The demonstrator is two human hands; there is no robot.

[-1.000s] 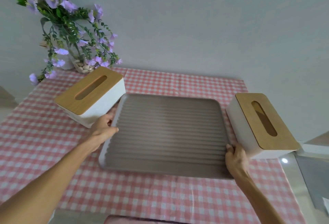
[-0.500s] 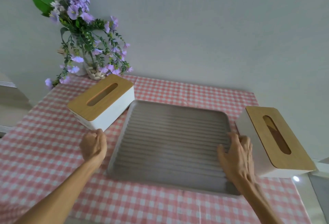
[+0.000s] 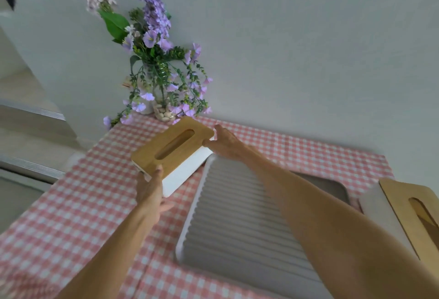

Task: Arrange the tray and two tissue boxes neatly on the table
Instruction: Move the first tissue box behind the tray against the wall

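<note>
A white tissue box with a slotted wooden lid (image 3: 174, 150) sits askew at the far left of the table, beside the tray's far left corner. My left hand (image 3: 150, 191) grips its near end, thumb on the lid. My right hand (image 3: 226, 143) reaches across the tray and holds the box's far end. The grey ribbed tray (image 3: 228, 222) lies in the middle of the pink checked tablecloth, partly hidden by my right forearm. The second tissue box (image 3: 413, 218) stands at the tray's right side, cut off by the frame edge.
A glass vase of purple flowers (image 3: 161, 99) stands at the far left corner against the grey wall, just behind the held box. The table's left edge (image 3: 71, 170) drops off to a pale floor and step.
Both hands left the tray and moved to the left tissue box, one at each end. The view has swung left and closer.
</note>
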